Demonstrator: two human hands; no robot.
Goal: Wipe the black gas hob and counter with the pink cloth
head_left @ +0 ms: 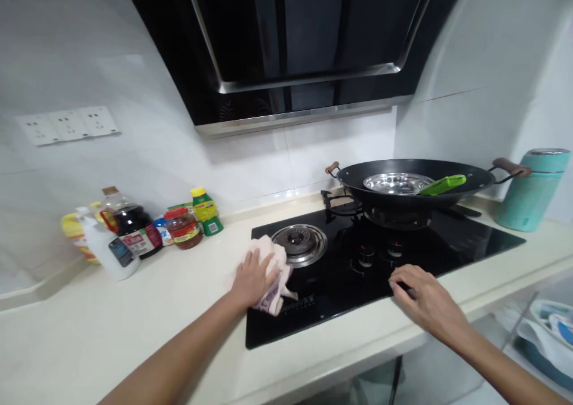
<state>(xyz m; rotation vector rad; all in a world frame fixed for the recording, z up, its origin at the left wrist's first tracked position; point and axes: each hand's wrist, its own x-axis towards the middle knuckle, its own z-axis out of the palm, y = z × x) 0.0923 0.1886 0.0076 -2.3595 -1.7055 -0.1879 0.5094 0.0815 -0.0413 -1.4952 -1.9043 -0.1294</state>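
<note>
My left hand (pixel 253 278) presses a pale pink cloth (pixel 280 265) with purplish markings down at the left edge of the black glass gas stove (pixel 322 300), its fingers closed over the cloth. The bare left burner (pixel 299 244) lies just beyond the cloth. My right hand (pixel 423 297) rests at the stove's front edge, below the two control knobs (pixel 366 256). Its fingers are loosely curled in, and nothing shows in them.
A wok (pixel 447 199) sits on the right burner, holding a metal dish (pixel 396 183) and a green-handled utensil (pixel 443 184). Beside it stands a turquoise flask (pixel 532 193). Bottles and jars (pixel 182 229) line the back left. A range hood (pixel 308 89) hangs above.
</note>
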